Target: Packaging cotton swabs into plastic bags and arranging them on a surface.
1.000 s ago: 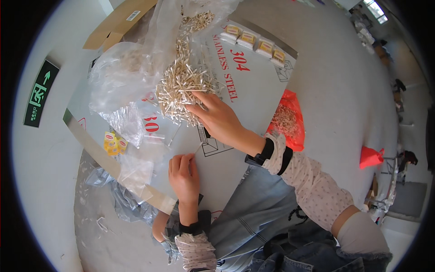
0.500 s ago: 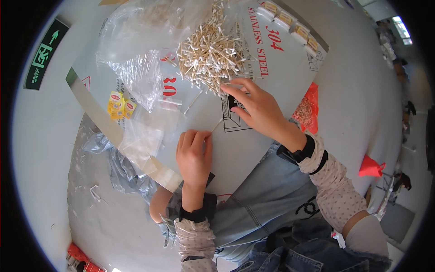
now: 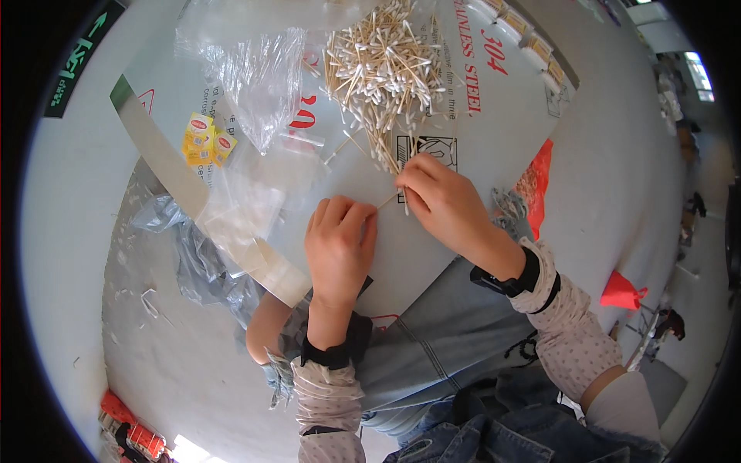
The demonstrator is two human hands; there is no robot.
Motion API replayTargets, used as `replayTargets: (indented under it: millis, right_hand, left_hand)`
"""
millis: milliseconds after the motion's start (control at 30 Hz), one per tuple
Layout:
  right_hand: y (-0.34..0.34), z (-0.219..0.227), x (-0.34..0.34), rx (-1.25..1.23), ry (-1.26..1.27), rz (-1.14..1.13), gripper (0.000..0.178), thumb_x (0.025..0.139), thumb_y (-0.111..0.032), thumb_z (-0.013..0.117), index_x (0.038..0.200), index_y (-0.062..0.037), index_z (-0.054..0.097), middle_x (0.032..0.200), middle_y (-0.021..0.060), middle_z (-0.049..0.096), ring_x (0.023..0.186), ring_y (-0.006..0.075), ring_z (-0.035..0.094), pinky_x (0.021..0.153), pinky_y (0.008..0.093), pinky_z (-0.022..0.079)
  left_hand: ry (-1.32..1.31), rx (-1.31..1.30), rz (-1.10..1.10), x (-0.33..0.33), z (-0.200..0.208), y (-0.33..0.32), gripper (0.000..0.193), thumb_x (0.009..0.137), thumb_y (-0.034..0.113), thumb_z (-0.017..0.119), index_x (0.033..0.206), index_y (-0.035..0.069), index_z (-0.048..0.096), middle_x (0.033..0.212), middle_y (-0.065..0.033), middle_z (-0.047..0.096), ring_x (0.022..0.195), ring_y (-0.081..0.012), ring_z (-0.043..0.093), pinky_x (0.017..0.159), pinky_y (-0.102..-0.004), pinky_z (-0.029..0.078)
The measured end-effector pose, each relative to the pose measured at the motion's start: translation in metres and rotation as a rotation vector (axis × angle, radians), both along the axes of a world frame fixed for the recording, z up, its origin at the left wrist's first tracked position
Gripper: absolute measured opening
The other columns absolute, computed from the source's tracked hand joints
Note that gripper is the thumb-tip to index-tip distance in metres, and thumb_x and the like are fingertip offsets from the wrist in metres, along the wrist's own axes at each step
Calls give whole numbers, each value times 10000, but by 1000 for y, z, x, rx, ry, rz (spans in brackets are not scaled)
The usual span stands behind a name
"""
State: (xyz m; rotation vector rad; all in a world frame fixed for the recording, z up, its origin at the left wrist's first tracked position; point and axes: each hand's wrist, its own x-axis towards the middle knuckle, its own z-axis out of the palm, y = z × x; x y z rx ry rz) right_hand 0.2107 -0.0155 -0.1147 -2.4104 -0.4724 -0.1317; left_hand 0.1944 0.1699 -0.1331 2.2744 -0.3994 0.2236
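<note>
A heap of cotton swabs (image 3: 386, 65) with wooden sticks and white tips lies on the grey panel (image 3: 432, 247), trailing toward me. My right hand (image 3: 455, 212) is closed in a pinch at the near end of that trail, and a cotton swab (image 3: 406, 204) pokes out below its fingertips. My left hand (image 3: 338, 247), to the left and a little nearer, also pinches a cotton swab (image 3: 388, 201), whose stick slants toward the right fingertips. Its fingers hide the rest of what they hold. One loose cotton swab (image 3: 340, 147) lies left of the trail.
Clear plastic bags (image 3: 258, 81) lie left of the heap, with small flat bags (image 3: 247, 185) nearer. Yellow labels (image 3: 207, 141) sit at the left. Several small filled packs (image 3: 532, 50) line the far right edge. A red bag (image 3: 535, 185) stands beyond my right wrist; another person's arm (image 3: 266, 328) shows at left.
My right hand has come down toward me from the heap and closed its fingers on a cotton swab. The left hand stays pinched, slightly higher and further right. The whole view has shifted.
</note>
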Motion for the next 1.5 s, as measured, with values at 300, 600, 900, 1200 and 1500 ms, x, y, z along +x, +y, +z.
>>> replayTargets:
  millis: [300, 600, 900, 1200, 1500]
  right_hand:
    - [20, 10, -36, 217, 291, 109, 441, 804, 91, 629, 1222, -39, 575, 1227, 147, 558, 1008, 314, 636, 821, 338, 532]
    - [-29, 16, 5, -115, 141, 109, 463, 778, 93, 635, 1205, -87, 621, 1220, 86, 583, 1068, 276, 609, 852, 364, 524]
    - [-24, -1, 36, -284, -155, 316, 269, 725, -1, 631, 984, -70, 648, 995, 44, 581, 937, 243, 593, 745, 350, 519]
    - [-40, 2, 27, -221, -20, 295, 134, 737, -6, 682, 851, -45, 624, 825, 47, 565, 833, 241, 585, 679, 359, 497]
    - [0, 1, -11, -11, 111, 185, 168, 750, 3, 730, 889, -43, 647, 852, 69, 601, 778, 254, 606, 655, 350, 496]
  left_hand:
    - [96, -20, 23, -6, -1, 9, 123, 721, 11, 724, 806, 59, 649, 788, -61, 595, 753, -278, 588, 666, -389, 480]
    - [95, 78, 211, -10, 11, 0, 275, 762, 65, 779, 1014, 51, 669, 894, -74, 621, 834, -251, 591, 736, -352, 494]
    - [75, 66, 216, -10, -4, -4, 224, 764, 19, 762, 974, 33, 686, 878, -74, 626, 830, -248, 606, 750, -348, 495]
    - [148, 52, 202, -13, 5, 17, 152, 778, -26, 733, 918, 32, 716, 883, -85, 643, 834, -254, 619, 733, -334, 500]
    - [101, 19, 101, -18, 2, 3, 244, 709, 29, 757, 945, 42, 693, 907, -74, 624, 837, -271, 590, 751, -383, 480]
